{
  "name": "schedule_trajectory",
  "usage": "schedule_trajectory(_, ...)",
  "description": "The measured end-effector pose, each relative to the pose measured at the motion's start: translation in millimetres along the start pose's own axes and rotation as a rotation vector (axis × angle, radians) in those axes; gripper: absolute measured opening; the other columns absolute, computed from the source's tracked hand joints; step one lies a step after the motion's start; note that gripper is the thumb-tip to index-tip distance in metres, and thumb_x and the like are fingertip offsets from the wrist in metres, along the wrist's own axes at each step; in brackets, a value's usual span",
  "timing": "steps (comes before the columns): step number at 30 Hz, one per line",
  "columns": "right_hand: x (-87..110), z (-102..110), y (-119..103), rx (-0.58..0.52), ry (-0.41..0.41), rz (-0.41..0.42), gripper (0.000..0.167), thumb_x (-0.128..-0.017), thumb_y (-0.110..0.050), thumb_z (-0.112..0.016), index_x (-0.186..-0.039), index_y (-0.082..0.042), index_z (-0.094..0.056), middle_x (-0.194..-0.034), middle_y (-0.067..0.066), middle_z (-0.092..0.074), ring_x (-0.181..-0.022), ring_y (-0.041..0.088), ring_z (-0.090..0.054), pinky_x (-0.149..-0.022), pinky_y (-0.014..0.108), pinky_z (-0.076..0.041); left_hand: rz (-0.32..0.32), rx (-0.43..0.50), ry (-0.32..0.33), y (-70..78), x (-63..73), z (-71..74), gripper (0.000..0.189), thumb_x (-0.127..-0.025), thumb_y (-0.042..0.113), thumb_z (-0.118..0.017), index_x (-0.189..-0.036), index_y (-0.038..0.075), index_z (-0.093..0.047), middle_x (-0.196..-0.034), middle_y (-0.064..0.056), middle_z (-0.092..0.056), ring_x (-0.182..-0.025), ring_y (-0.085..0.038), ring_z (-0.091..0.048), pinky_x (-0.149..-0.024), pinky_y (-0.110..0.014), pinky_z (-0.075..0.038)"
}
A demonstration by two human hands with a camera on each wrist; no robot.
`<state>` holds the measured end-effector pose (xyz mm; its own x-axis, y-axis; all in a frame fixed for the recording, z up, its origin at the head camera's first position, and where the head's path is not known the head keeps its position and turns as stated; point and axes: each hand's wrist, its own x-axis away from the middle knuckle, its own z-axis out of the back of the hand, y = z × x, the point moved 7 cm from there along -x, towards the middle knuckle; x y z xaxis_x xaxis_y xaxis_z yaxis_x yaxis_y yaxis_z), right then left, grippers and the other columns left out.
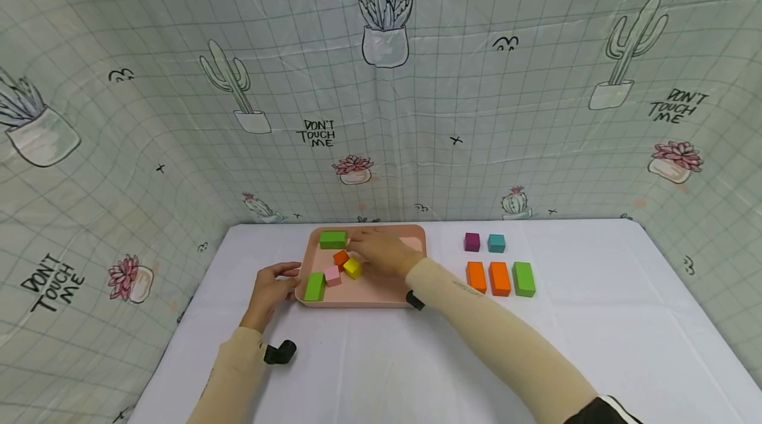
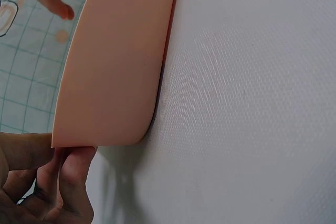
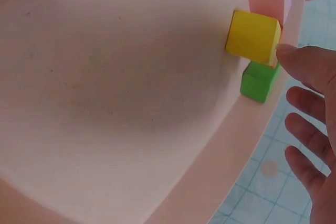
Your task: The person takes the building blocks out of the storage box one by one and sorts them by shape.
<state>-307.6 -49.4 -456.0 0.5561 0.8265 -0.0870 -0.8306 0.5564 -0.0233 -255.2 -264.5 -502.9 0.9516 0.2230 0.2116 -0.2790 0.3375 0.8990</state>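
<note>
A pink tray (image 1: 381,295) lies on the table, with my left hand (image 1: 272,292) holding its left rim. In the left wrist view, the left thumb and fingers (image 2: 76,174) meet the tray's end wall (image 2: 113,77). Over the tray reaches my right hand (image 1: 383,252), its fingers apart. The right wrist view has the right thumb (image 3: 302,61) beside a yellow block (image 3: 253,36), seemingly at its edge. Next to the yellow block (image 1: 352,268) are a small orange block (image 1: 340,258) and a pink block (image 1: 332,276). Green blocks lie at the tray's back left (image 1: 333,240) and front left (image 1: 315,287).
Right of the tray, a purple block (image 1: 472,242) and a teal block (image 1: 497,243) stand behind two orange blocks (image 1: 500,278) and a green block (image 1: 524,279). A patterned cloth (image 1: 440,100) hangs behind the white table (image 1: 369,364).
</note>
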Motion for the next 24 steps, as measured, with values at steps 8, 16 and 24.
schedule_trajectory(8,-8.1,-11.9,-5.0,0.107,-0.063,0.018,0.026,-0.103,-0.015,-0.071,-0.129,-0.014,-0.072,-0.133,0.0,-0.071,-0.133,0.021,-0.06,-0.12,0.039,-0.042,-0.013,-0.002,-0.006,-0.6,0.5,0.0,0.035,-0.099,-0.005,-0.063,-0.133,-0.011,-0.065,-0.116,-0.022,-0.064,-0.072,-0.01,-0.058,-0.058,-0.022,-0.053)
schedule_trajectory(16,-8.5,-17.5,-3.5,0.068,-0.102,0.007,0.027,-0.102,-0.016,-0.072,-0.129,-0.016,-0.073,-0.129,-0.002,-0.073,-0.125,0.019,-0.062,-0.119,0.036,-0.043,-0.012,-0.003,-0.006,1.3,2.6,-1.2,0.034,-0.099,-0.005,-0.064,-0.132,-0.011,-0.066,-0.116,-0.021,-0.064,-0.074,-0.011,-0.059,-0.059,-0.022,-0.053)
schedule_trajectory(24,-11.1,-15.0,-6.1,0.035,-0.115,0.016,0.024,-0.101,-0.013,-0.073,-0.125,-0.015,-0.076,-0.122,-0.002,-0.075,-0.115,0.018,-0.064,-0.113,0.029,-0.047,-0.007,-0.007,0.003,1.3,2.0,0.7,0.034,-0.099,-0.005,-0.064,-0.132,-0.011,-0.066,-0.116,-0.021,-0.064,-0.074,-0.011,-0.059,-0.058,-0.022,-0.053)
